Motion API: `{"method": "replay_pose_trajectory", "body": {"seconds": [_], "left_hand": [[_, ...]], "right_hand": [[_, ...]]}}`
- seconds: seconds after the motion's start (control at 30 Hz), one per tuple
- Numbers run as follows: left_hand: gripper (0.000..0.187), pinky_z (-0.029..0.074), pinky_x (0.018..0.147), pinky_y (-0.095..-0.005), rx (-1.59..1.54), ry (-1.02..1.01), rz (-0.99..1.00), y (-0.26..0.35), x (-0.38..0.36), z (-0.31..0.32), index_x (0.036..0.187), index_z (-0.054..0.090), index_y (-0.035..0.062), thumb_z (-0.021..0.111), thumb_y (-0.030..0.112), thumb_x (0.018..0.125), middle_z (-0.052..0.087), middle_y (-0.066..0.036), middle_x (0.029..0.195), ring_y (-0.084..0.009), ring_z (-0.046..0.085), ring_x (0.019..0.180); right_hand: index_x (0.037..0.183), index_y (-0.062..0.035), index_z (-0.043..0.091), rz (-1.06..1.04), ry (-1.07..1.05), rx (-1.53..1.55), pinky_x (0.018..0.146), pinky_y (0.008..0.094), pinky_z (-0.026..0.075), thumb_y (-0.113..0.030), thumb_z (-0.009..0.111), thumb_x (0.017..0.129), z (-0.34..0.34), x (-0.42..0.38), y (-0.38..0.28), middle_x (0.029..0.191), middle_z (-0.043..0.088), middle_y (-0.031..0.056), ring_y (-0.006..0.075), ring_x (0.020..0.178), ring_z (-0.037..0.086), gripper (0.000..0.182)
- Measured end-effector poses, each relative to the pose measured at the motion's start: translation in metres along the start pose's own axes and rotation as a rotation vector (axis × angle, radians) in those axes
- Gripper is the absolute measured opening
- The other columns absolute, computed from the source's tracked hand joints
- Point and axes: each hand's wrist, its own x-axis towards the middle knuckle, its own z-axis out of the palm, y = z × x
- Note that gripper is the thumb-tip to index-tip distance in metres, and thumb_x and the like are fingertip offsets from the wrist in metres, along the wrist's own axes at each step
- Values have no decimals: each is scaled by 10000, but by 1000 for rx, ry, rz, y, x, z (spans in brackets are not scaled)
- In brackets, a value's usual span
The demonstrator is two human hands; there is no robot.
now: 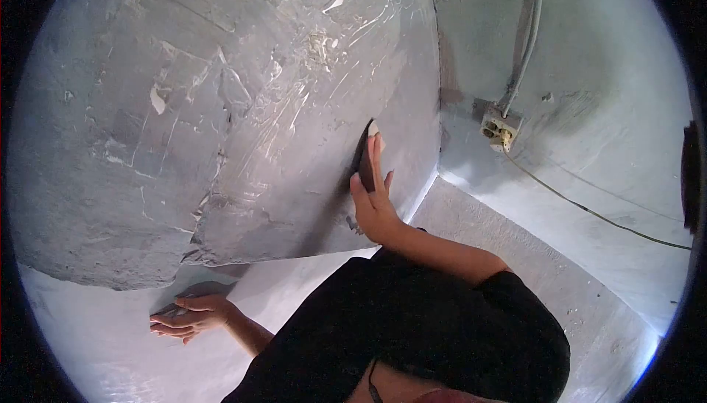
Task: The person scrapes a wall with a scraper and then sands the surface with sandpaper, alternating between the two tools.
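Note:
My right hand (374, 208) grips a flat scraper (364, 160) with a dark blade, fingers stretched along it. Its edge meets the rough grey wall surface (294, 145), and a pale patch shows at its tip. Lower left, my left hand (193, 317) is near the lower edge of that surface, its fingers long and close together. A thin dark grey shape (174, 309) shows between thumb and fingers; what it is I cannot make out.
A socket box (499, 127) with a plug is fixed to the right-hand wall. A thick cable (532, 34) runs up from it and a thin cord (582, 208) trails right. The floor (479, 219) carries small crumbs. A dark object (691, 178) stands at the right edge.

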Motion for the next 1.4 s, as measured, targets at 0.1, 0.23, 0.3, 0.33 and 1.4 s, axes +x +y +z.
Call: {"method": "replay_pose_trajectory", "body": {"seconds": [0.1,0.23,0.3,0.33,1.4], "left_hand": [[648,100,1012,-753,-26,-24,-20,0,0,-2,1481,288,103,306,517,983,208,-198,1541,-381,168,1438],[652,100,1010,-753,-16,13,27,-3,0,2,1479,291,93,305,516,982,209,-203,1539,-388,171,1435],[667,118,1023,-731,-9,0,17,-4,0,1,1477,289,78,301,523,980,213,-209,1536,-398,170,1432],[667,118,1023,-731,-6,0,17,-3,0,0,1477,289,78,301,523,980,213,-209,1536,-398,170,1432],[692,124,1013,-740,10,-48,40,-6,-1,-4,1498,238,60,325,510,980,170,-210,1547,-415,125,1434]], "right_hand": [[1531,-132,-47,14,24,5,1056,689,-66,-236,371,998,0,0,-1,1591,-101,148,383,1459,-44,685],[1532,-126,-28,9,-58,-8,1076,661,-70,-255,377,996,8,-18,-6,1594,-90,143,356,1465,-38,684],[1531,-124,-31,18,-56,-49,1077,664,-66,-256,373,996,5,-6,-4,1593,-87,147,359,1464,-44,683],[1531,-126,-32,11,-1,-27,1074,670,-62,-250,374,994,2,1,-5,1593,-87,148,365,1463,-36,685],[1534,-156,2,-119,-289,-25,1113,617,-59,-286,357,1005,-19,-49,-8,1602,-67,90,329,1468,-19,651]]}}
